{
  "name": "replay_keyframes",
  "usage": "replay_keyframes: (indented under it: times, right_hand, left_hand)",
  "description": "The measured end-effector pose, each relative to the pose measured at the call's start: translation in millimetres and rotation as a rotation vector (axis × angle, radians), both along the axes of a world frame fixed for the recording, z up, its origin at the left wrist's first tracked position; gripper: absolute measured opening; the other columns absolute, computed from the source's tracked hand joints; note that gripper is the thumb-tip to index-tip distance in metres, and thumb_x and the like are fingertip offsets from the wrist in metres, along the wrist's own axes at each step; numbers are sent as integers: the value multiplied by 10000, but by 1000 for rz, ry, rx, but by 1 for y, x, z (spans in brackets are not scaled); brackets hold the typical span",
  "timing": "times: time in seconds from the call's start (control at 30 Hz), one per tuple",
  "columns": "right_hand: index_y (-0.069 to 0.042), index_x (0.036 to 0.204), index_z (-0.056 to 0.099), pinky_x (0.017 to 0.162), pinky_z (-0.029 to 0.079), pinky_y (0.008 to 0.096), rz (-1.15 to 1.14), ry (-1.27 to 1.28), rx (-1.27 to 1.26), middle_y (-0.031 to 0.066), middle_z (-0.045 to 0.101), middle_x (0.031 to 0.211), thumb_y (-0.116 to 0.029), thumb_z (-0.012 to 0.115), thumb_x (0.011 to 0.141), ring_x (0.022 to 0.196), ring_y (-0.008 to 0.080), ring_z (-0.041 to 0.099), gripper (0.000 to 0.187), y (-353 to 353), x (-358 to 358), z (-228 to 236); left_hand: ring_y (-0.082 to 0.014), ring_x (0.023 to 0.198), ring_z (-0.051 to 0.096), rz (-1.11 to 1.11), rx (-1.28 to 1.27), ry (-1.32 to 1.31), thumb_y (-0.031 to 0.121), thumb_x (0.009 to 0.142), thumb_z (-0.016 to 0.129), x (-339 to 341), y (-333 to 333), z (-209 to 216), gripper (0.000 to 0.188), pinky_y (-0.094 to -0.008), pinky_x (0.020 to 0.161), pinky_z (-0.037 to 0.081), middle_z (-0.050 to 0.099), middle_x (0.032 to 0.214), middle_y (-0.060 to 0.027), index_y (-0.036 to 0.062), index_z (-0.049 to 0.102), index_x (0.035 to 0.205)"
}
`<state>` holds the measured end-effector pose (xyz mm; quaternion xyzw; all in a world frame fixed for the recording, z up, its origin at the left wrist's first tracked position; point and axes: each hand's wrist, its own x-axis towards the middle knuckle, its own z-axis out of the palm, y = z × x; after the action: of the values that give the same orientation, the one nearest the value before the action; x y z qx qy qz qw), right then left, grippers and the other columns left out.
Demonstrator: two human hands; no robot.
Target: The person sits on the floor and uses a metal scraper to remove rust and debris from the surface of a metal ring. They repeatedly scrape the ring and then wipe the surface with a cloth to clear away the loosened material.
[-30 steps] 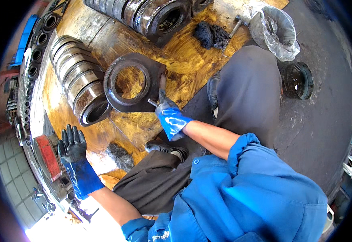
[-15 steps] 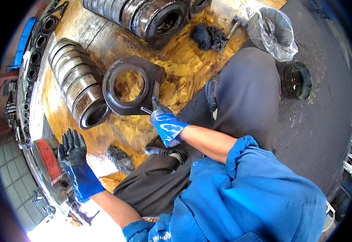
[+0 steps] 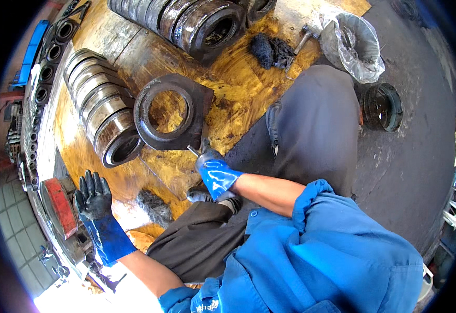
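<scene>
My right hand (image 3: 210, 157), in a blue and black oily glove, is closed around a tool with a thin metal rod (image 3: 193, 151) sticking out on its left; the rest of the tool is mostly hidden. Just beyond it lies a dark steel block with a round bore (image 3: 143, 110), its near right corner close to my fingers. I cannot tell whether the tool touches it. My left hand (image 3: 94, 197), gloved the same way, is open with palm up and fingers stretched, holding nothing. Beside it is a red-sided round object (image 3: 60, 207).
A row of metal rings (image 3: 105, 122) lies left of the block, with larger cylindrical parts (image 3: 199, 31) behind. Black rags (image 3: 270, 50), a hammer-like tool (image 3: 306, 35), a plastic-lined bin (image 3: 337, 44) and a dark ring (image 3: 392, 107) surround my knee. A dark rag (image 3: 155, 206) lies near my foot.
My right hand has moved slightly down and away from the block's right edge with the tool. The flat strip that showed along that edge no longer shows. My left hand stays open, nearly still.
</scene>
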<state>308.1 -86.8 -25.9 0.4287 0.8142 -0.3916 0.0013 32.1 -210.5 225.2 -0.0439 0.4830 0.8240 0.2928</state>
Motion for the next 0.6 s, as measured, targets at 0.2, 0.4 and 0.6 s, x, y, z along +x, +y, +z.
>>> replay_keyframes:
  times: [0.2, 0.4, 0.6]
  right_hand:
    - [-24, 840, 673, 614, 469, 497, 222, 95, -142, 202, 620, 708, -347, 674, 783, 663, 366, 605, 328, -24, 3, 56]
    - [-109, 650, 645, 492, 392, 457, 435, 238, 204, 136, 582, 582, -283, 685, 698, 525, 293, 554, 185, -46, -30, 28]
    - [-191, 485, 622, 395, 332, 427, 472, 106, 701, 82, 550, 477, -198, 686, 623, 421, 229, 522, 152, -52, -69, 49]
  left_hand:
    - [-369, 1429, 298, -47, -17, 75, 307, 924, 560, 2, 12, 12, 620, -548, 1135, 256, 313, 1546, -208, 33, 381, 1452]
    - [-363, 1427, 307, 1, -42, 52, 332, 908, 588, -13, -5, -6, 635, -548, 1131, 261, 360, 1525, -198, 48, 401, 1444]
    - [-355, 1423, 320, 57, -69, 3, 336, 916, 559, -21, -25, -13, 585, -548, 1125, 264, 370, 1527, -175, 69, 441, 1423]
